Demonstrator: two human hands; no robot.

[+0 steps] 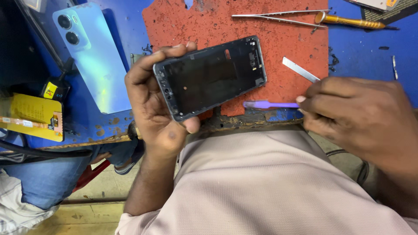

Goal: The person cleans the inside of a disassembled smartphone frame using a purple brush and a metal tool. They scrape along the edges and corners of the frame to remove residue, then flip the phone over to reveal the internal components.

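Observation:
My left hand [152, 102] grips a black phone frame [209, 77] by its left end, thumb under the near edge and fingers over the far edge. The frame tilts above a red mat [287, 48]. My right hand [352, 115] pinches a purple plastic pry tool [270, 105] whose tip points left toward the frame, a short way from its lower right corner. A thin metal blade [300, 69] also sticks out from behind my right hand's fingers.
Light blue phone back cover [93, 54] lies on the blue table [361, 48] at left. Tweezers [278, 18] and a yellow-handled screwdriver [348, 21] lie at the far edge. A yellow battery [32, 115] sits at left. Another person's jeans-clad leg [48, 174] is lower left.

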